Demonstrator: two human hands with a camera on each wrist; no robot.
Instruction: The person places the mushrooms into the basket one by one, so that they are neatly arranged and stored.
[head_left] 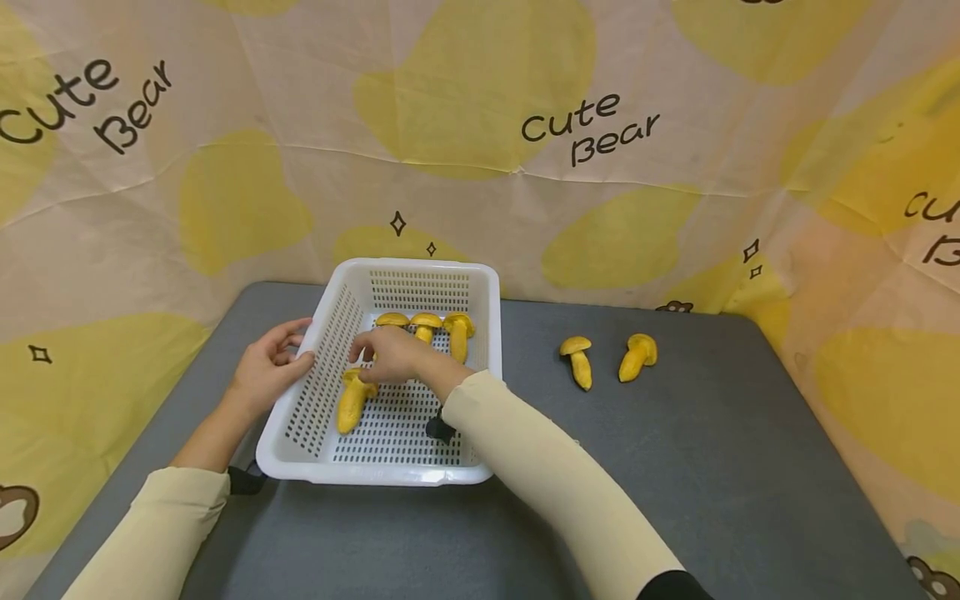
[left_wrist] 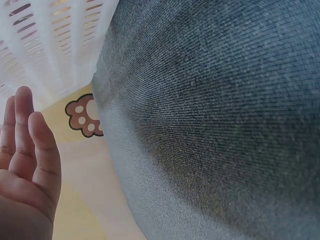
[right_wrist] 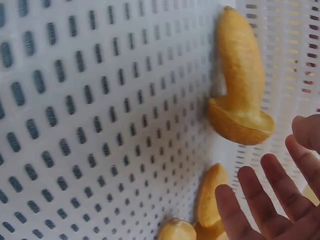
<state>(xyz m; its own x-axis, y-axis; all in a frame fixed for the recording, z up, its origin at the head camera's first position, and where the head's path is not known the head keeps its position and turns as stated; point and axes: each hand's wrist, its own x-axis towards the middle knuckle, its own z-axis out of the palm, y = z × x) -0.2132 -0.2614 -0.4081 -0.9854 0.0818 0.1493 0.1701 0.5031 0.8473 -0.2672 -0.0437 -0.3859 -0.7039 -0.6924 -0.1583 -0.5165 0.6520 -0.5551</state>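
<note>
A white perforated basket (head_left: 378,475) holds several yellow mushrooms. My left hand (head_left: 266,371) is at the basket's left wall, fingers loosely bent and fingertips at the rim; in the left wrist view the hand (left_wrist: 27,170) has its fingers extended beside the wall. Inside the basket is my right hand (head_left: 393,354), just above a mushroom (head_left: 351,404) lying near the left wall. The right wrist view shows the right hand (right_wrist: 280,200) with fingers spread and nothing between them, close to that mushroom's cap (right_wrist: 242,122). Three mushrooms lie in a row at the basket's back.
Two more mushrooms, one (head_left: 577,362) and another (head_left: 637,357), lie on the grey table (head_left: 675,467) right of the basket. A patterned cloth (head_left: 465,100) hangs behind the table. A small black object (head_left: 439,428) shows beside the right sleeve.
</note>
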